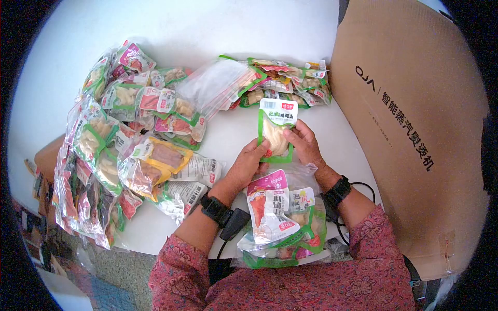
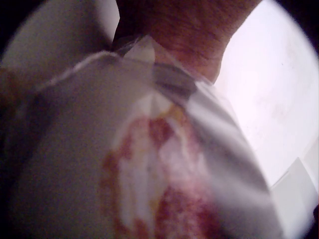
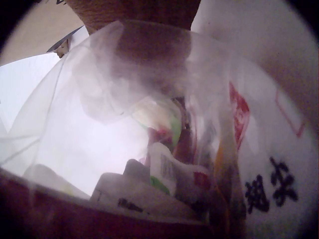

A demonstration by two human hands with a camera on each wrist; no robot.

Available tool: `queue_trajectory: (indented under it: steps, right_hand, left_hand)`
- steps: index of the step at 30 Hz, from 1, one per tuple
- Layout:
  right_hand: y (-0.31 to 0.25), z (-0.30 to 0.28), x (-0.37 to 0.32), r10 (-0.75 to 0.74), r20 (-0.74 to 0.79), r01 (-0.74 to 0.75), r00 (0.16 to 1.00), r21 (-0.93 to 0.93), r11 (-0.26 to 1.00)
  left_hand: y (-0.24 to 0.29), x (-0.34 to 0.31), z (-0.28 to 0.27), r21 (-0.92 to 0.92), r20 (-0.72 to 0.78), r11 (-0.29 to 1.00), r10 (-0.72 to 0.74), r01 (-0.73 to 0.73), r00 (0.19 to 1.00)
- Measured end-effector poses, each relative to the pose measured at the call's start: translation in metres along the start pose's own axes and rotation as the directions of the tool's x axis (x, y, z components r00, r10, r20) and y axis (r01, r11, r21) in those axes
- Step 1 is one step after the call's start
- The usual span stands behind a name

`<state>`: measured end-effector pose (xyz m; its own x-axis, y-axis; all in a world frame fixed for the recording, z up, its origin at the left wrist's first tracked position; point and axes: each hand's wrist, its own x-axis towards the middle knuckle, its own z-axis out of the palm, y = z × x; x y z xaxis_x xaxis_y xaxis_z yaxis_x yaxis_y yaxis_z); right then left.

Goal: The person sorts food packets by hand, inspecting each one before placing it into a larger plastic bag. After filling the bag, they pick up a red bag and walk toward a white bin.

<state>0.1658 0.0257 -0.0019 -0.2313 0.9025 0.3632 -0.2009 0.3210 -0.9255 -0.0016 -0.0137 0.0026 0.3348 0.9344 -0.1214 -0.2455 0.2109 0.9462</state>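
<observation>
Both hands hold a green-and-white sealed food packet (image 1: 278,110), its pale contents showing through the lower window. My left hand (image 1: 249,163) grips its lower left side with the thumb on the front. On the right edge, my right hand (image 1: 306,145) pinches it, thumb in front. Below the wrists, close to the body, lies a clear plastic bag (image 1: 307,173) with several packets, among them a magenta-and-white packet (image 1: 272,207). Through clear film, the left wrist view shows a blurred reddish food picture (image 2: 149,174); in the right wrist view, the clear film (image 3: 84,99) covers much of the scene.
Filled clear bags of packets (image 1: 96,135) crowd the left of the white table (image 1: 233,26). Behind the hands lie a stack of packets (image 1: 290,83) and clear empty bags (image 1: 207,85). A large cardboard box (image 1: 410,124) stands along the right side. Black cables run by both wrists.
</observation>
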Motion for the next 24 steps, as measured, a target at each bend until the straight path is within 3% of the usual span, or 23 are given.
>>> queue_trajectory:
  steps: [15, 17, 24]
  right_hand:
    - [0.0003, 0.0001, 0.0005, -0.005, -0.002, 0.005, 1.000, -0.021, 1.000]
    - [0.0009, -0.0004, 0.0006, -0.005, 0.002, 0.005, 1.000, -0.020, 1.000]
    - [0.0036, -0.0017, 0.0013, -0.008, 0.005, 0.008, 1.000, -0.032, 0.999]
  left_hand:
    - [0.0011, -0.0009, 0.0015, 0.017, -0.051, 1.000, -0.011, 0.012, 0.999]
    - [-0.0023, 0.0015, -0.0032, 0.022, 0.019, 1.000, 0.004, -0.004, 1.000]
    - [-0.0015, 0.0019, -0.0010, 0.018, 0.023, 1.000, 0.014, -0.014, 1.000]
